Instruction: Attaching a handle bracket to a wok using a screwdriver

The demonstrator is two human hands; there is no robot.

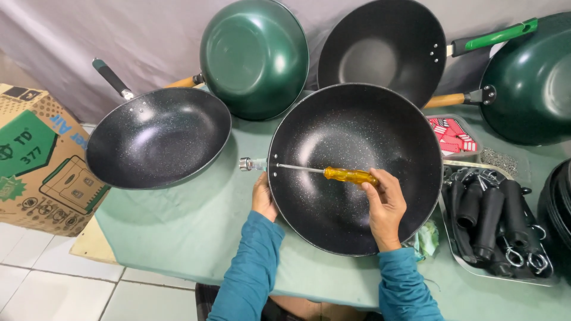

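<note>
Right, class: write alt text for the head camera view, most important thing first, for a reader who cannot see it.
A person's right hand holds a yellow-handled screwdriver inside a black speckled wok, tip at the rim, while the left hand steadies the wok's outer edge. More woks, black and green, stand around a green-covered table, beside a tray of black handles.
</note>
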